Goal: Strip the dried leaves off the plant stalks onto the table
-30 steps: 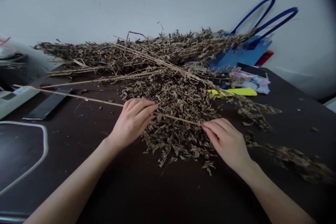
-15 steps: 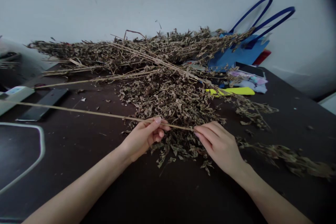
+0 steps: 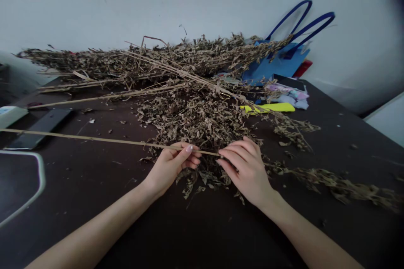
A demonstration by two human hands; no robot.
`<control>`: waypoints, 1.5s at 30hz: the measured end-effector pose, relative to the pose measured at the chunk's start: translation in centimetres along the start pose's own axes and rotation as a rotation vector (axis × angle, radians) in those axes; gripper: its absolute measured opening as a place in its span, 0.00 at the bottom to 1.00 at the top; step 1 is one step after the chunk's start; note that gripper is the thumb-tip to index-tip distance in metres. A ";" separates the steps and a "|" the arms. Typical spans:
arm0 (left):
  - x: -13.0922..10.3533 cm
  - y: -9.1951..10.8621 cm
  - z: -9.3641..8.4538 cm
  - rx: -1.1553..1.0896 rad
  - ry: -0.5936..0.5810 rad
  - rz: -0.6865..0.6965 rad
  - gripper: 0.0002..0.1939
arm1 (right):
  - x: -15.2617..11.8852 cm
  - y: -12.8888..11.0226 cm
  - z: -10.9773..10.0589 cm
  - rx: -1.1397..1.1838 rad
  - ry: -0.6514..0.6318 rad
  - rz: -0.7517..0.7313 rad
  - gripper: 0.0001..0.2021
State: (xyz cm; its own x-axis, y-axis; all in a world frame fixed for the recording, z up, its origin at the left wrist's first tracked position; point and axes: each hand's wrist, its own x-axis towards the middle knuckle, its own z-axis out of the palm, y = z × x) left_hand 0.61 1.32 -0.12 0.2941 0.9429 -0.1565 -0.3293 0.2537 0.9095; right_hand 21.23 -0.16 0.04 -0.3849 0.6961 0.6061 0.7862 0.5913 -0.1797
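Dried stem [image 3: 104,139] — held in both hands over the near side of the leaf heap [image 3: 202,122], with its bare stretch running towards the tabletop's left side. Pinched in the left hand [image 3: 176,162]: thumb pressed on top, fingers curled beneath. Pinched also in the right hand [image 3: 248,168], near the left, thumb and forefinger drawn in about the stem; cannot tell how firmly. Beyond the right hand, a leafy length [image 3: 328,180] trailing towards the tabletop's right edge; cannot tell whether joined to the same stem. Seems to be at the step of working leaves off; calls next, probably, for a steady left pinch and a right-hand draw towards the leafy side. Farther out on the tabletop [image 3: 176,235], a dark flat slab [image 3: 44,128] at left, a yellow strip [image 3: 277,107] right of the heap, and — along the far edge — a stalk bundle [image 3: 132,67], with a blue bag [image 3: 277,67] near the far right corner.
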 end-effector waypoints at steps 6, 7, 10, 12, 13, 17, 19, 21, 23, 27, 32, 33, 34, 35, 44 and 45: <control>-0.1 -0.1 0.2 -0.001 -0.015 0.021 0.08 | -0.1 0.1 0.1 0.073 -0.006 0.008 0.07; -0.1 -0.1 0.2 0.014 -0.013 0.028 0.08 | -0.2 0.2 0.1 0.080 -0.012 0.008 0.07; -0.2 -0.1 0.2 0.066 -0.013 0.058 0.08 | -0.2 0.2 0.1 0.099 -0.051 0.017 0.06; -0.3 -0.1 0.3 0.083 -0.017 0.071 0.08 | -0.1 0.2 0.1 0.108 -0.068 0.026 0.07; -0.3 -0.1 0.3 0.082 -0.020 0.072 0.08 | -0.1 0.1 0.1 0.115 -0.073 0.032 0.07; -0.3 -0.4 0.4 0.040 -0.038 0.063 0.08 | -0.2 0.1 0.2 0.149 -0.092 0.058 0.08; -0.2 -0.5 0.3 0.013 -0.043 0.055 0.08 | -0.3 0.1 0.2 0.154 -0.109 0.079 0.09; -0.1 -0.7 0.3 -0.008 -0.038 0.047 0.08 | -0.4 0.0 0.2 0.152 -0.130 0.100 0.10; -0.1 -0.7 0.3 -0.018 -0.028 0.044 0.08 | -0.4 -0.1 0.3 0.152 -0.147 0.113 0.10; -0.1 -0.7 0.4 -0.015 -0.010 0.039 0.09 | -0.4 -0.5 0.3 0.171 -0.148 0.146 0.10; -0.3 -0.9 0.6 0.002 -0.024 0.044 0.10 | -0.3 -0.1 0.2 0.189 -0.105 0.204 0.11; -0.4 -1.0 0.6 0.004 -0.026 0.043 0.10 | -0.3 0.2 0.1 0.171 -0.090 0.209 0.11; -0.4 -1.1 0.6 0.006 -0.026 0.041 0.10 | -0.3 0.5 0.1 0.148 -0.082 0.203 0.11; -0.3 -1.1 0.5 0.008 -0.024 0.037 0.10 | -0.3 0.8 0.1 0.122 -0.082 0.188 0.11; -0.1 -1.0 0.3 0.054 0.011 0.018 0.11 | -0.1 1.7 -1.2 0.090 -0.087 0.122 0.13; -0.1 -0.9 0.2 0.055 0.012 0.022 0.11 | -0.1 1.8 -1.4 0.101 -0.071 0.122 0.13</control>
State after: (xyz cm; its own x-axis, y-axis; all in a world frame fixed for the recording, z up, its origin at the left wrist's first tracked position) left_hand 1.09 0.98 -0.82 0.2768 0.9505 -0.1409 -0.2853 0.2213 0.9325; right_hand 23.36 0.25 0.78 -0.3256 0.7902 0.5193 0.7779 0.5361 -0.3280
